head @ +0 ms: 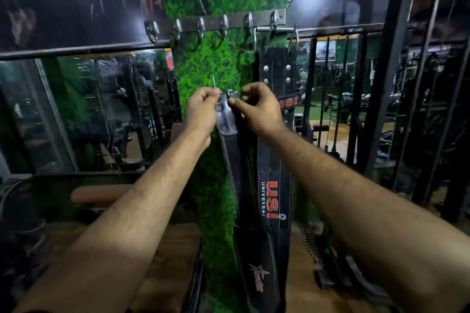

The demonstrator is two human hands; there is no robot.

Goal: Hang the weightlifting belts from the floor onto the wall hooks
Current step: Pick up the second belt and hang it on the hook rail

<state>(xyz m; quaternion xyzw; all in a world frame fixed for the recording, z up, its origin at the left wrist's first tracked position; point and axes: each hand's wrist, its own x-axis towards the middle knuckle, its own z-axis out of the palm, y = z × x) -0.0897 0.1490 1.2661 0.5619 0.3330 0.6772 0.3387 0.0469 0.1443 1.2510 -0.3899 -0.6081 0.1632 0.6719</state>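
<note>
— Where's the belt?
— Held up before the green grass-patterned wall panel (pixel 203 63), well below the hook rail (pixel 216 23). Black belt (pixel 235 160), buckle end (pixel 226 109) uppermost, the rest hanging down past the forearms with a star logo near the bottom.

— And the hands?
— Both closed on it. Left hand (pixel 203 112) curled round the buckle's left side, a thin metal prong (pixel 213 82) sticking up above the knuckles. Right hand (pixel 259 109) pinching the buckle's right side between thumb and fingers.

— Anything on the hooks yet?
— One black belt already hanging (pixel 277 134) at the right end of the rail (from a metal bar caught on the hooks there), studded near the top, lettered "USI UNIVERSAL" lower down. Just beside the held belt, to its right; touching or not, cannot tell.

— Free hooks?
— Several along the rail's left and middle.

— Surroundings?
— Mirror (pixel 89 109) to the left, black railing (pixel 356 84) to the right, dim gym equipment beyond.
</note>
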